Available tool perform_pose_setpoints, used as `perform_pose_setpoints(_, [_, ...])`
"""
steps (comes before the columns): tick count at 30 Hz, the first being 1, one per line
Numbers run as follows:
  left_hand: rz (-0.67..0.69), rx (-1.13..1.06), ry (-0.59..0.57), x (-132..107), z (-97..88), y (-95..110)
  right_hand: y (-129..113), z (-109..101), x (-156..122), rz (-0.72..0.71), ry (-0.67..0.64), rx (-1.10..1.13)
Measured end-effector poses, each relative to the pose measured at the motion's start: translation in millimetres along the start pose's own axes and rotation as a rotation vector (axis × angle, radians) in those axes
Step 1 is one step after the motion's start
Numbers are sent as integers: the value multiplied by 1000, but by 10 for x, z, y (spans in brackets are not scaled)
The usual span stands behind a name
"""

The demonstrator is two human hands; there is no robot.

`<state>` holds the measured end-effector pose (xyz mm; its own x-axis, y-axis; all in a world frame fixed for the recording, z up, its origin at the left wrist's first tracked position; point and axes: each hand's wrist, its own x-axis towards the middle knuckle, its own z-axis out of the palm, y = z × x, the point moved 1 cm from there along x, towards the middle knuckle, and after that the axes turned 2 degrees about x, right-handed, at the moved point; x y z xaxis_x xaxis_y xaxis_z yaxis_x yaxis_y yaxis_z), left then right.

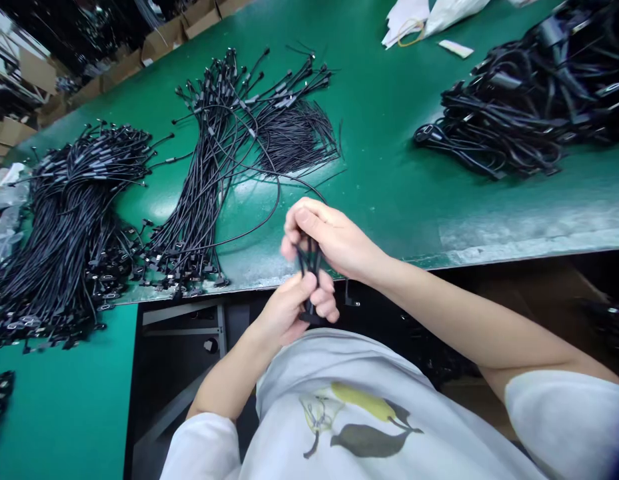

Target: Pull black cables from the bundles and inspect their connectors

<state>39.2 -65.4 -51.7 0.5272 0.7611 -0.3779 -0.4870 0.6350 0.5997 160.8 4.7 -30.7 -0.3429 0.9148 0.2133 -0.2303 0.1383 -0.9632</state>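
Note:
Both hands meet at the near edge of a green table (389,167). My left hand (299,307) is closed around the lower end of a folded black cable (309,263). My right hand (329,237) pinches the same cable from above, fingers curled around it. One strand of it loops out over the table toward a fanned bundle of thin black cables (239,147). The cable's end is partly hidden by my fingers.
A large heap of black cables (69,227) lies at the left. A thicker tangle of cables with connectors (529,100) sits at the far right. White paper and bags (424,20) lie at the back; cardboard boxes (164,37) line the far edge.

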Motion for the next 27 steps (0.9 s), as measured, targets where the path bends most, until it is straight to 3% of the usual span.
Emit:
perform_pose_setpoints(2, [219,-22,221,40,-50,89,3,-46,-81,-207,79,-387])
perform_pose_setpoints(4, [399,-79,368,77,-101,192,37,-2,-213,-389,7,-761])
perform_pose_setpoints(7, [476,-181,384,119,-129,301,165,164,-397,-545,-169,-1167])
perform_pose_setpoints(11, [457,-210,375,131,-94,312,317,319,-422,-614,-140,-1375])
perform_pose_setpoints(13, [455,-186,408,126,-82,284,337,346,-371,-594,-137,-1365])
perform_pose_setpoints(15, [482,-148,461,120,-87,256,316,356,-326,-485,-118,-1249])
perform_pose_setpoints(18, [529,-92,490,110,-108,248,245,367,-316,-131,-147,-848])
perform_pose_setpoints(21, [537,-56,433,79,-125,291,154,344,-355,168,-240,-488])
perform_pose_setpoints(23, [542,-29,392,43,-133,320,89,267,-353,224,-265,-461])
perform_pose_setpoints(25, [534,20,333,7,-131,314,25,148,-300,197,-195,-490])
perform_pose_setpoints(27, [447,87,227,-15,-113,249,-32,46,-212,146,-117,-375])
